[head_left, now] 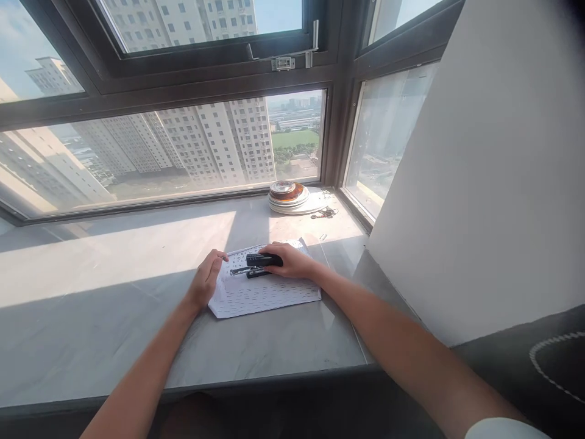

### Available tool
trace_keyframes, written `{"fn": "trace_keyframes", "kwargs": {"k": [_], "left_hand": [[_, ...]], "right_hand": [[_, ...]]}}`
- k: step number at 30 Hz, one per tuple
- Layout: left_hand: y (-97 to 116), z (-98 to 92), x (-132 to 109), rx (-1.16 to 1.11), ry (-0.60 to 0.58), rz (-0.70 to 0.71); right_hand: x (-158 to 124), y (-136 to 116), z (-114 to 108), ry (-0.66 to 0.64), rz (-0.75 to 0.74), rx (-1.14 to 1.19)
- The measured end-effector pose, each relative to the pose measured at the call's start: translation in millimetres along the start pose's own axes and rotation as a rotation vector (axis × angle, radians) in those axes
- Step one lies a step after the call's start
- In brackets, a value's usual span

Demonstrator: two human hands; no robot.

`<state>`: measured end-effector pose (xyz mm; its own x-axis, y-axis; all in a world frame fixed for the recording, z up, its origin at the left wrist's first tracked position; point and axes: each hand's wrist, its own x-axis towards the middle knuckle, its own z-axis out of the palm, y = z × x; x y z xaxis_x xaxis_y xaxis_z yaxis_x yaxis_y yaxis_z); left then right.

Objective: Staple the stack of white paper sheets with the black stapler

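Printed sheets of paper (269,296) lie on the grey marble sill, their lines of text facing up. My right hand (292,259) grips a black stapler (262,260) over the upper middle of the sheets. The stapler points left, and its jaws are apart, with a metal part showing between them. At the left edge of the paper, my left hand (208,279) is closed, fingers curled at the border of the sheets. Part of the paper is hidden behind the stapler and my right hand.
A stack of plates or lids (287,200) stands by the window corner, with a small beaded string (325,213) beside it. Dark window frames (201,85) rise behind the sill (114,329). A white wall (484,183) slants up on the right.
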<state>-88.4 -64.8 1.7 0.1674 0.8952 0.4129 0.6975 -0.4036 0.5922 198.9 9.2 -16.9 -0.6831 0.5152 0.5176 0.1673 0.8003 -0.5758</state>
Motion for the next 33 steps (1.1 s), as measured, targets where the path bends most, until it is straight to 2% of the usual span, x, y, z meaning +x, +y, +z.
{"fn": "trace_keyframes", "kwargs": {"k": [8,14,27,33], "left_hand": [[-1,8.2,3,0.089,-0.040,0.217],[-7,14.3,4,0.095,-0.052,0.280],[-3,16.0,6,0.071,-0.145,0.163],[-4,3.0,4,0.007,-0.140,0.129]], "right_hand": [[0,-5,-2,-0.019,0.016,-0.023],[0,-4,-1,-0.016,0.018,-0.028],[1,-5,0,-0.005,0.022,-0.023],[1,-4,0,-0.005,0.030,0.000]]}}
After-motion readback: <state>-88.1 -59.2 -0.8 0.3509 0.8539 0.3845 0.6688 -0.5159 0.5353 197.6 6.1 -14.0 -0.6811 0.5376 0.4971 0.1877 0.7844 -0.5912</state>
